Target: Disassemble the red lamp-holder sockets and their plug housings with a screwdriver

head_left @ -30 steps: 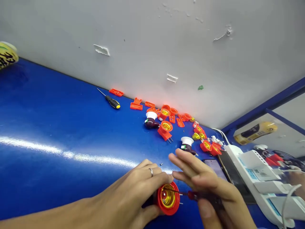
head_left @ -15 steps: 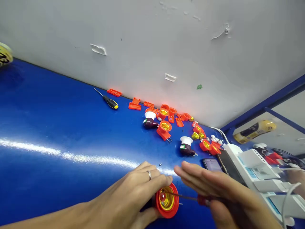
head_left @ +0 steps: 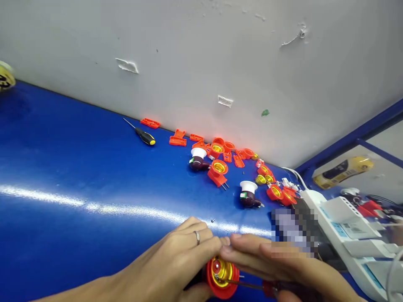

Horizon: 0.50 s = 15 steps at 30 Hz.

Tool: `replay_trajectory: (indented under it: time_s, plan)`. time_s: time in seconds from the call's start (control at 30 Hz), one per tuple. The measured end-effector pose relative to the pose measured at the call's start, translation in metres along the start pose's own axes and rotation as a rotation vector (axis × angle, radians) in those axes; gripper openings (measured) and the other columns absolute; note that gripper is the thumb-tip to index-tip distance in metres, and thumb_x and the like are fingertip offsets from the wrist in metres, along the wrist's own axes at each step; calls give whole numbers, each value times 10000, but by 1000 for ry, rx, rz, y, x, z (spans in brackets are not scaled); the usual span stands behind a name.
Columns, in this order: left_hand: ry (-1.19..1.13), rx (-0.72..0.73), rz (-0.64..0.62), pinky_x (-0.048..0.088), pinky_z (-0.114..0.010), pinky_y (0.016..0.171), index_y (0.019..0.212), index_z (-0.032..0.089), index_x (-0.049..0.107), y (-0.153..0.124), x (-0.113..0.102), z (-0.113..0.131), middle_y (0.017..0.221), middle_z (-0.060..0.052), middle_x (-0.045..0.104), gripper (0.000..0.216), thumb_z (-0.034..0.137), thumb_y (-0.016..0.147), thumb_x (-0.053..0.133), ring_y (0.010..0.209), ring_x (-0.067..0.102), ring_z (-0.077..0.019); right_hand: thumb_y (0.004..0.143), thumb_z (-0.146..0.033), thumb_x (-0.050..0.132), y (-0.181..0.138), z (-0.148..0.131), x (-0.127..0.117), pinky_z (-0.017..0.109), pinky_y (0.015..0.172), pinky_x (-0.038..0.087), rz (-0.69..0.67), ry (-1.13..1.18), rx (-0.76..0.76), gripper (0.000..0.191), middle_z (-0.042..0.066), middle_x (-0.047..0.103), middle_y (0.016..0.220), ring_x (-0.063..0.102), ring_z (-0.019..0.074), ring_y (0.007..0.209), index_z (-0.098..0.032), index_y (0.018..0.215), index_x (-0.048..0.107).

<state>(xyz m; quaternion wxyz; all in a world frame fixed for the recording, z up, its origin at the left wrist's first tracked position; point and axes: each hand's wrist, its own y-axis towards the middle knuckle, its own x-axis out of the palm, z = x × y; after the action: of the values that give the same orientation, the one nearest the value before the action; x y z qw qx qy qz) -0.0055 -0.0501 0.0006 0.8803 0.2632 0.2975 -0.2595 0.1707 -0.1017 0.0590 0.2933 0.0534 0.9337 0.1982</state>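
– While my left hand point(head_left: 185, 256) clasps the socket point(head_left: 224, 269), well out from the bench's point(head_left: 94, 163) back edge, my right hand point(head_left: 285, 261) pinches the screwdriver point(head_left: 250, 285) between thumb and fingers, tip inside the socket.
– How would you keep it from slipping?
– I'd hold the socket firm, the shaft square to whatever the tip meets, and press lightly while turning.
– What can't you see?
– My fingers hide most of the handle, my right thumb is cut off below, and whether the tip is seated I can't tell.

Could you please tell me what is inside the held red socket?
The red socket contains a gold threaded sleeve, a red round centre and the end of a screwdriver; whatever lies beneath is hidden.
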Motion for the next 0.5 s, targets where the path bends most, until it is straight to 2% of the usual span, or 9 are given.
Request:
replay_trajectory:
  time_s: [0.1, 0.17, 0.3, 0.4, 0.5]
  plan:
    - [-17, 29, 41, 517, -262, 819, 1004, 260, 633, 0, 0, -2, 933, 44, 708, 221, 125, 854, 721, 832, 656, -170, 841, -3, 411, 3, -1, -5, 212, 859, 580, -82, 104, 35, 602, -119, 748, 1148, 752, 134, 966, -458, 1188, 598]
    - [-26, 51, 68, 516, -248, 812, 1048, 264, 628, 0, 0, -3, 935, 55, 703, 261, 122, 852, 725, 822, 651, -158, 845, 2, 386, 7, 0, -11, 230, 935, 548, -169, 159, 34, 647, -147, 725, 1194, 730, 115, 1032, -489, 1214, 591]
    - [-8, 79, 106, 515, -238, 784, 1049, 259, 622, 1, 1, -5, 909, 65, 699, 246, 140, 857, 720, 799, 655, -149, 968, -150, 375, 10, 1, -17, 281, 999, 515, -271, 219, 19, 492, -117, 704, 1253, 703, 143, 1106, -481, 1263, 589]
    - [6, 130, 148, 518, -247, 741, 1008, 242, 623, 1, 3, -5, 873, 54, 702, 208, 163, 845, 725, 765, 657, -158, 1003, -239, 378, 7, 0, -14, 293, 936, 567, -231, 219, 31, 388, -61, 724, 1227, 728, 179, 1053, -444, 1248, 599]
    - [45, 154, 177, 523, -254, 747, 1076, 223, 613, 1, 4, -5, 886, 35, 706, 251, 154, 853, 708, 767, 660, -164, 990, -301, 467, 5, 1, -10, 241, 850, 601, -126, 182, -3, 269, -19, 758, 1149, 753, 189, 976, -375, 1202, 614]
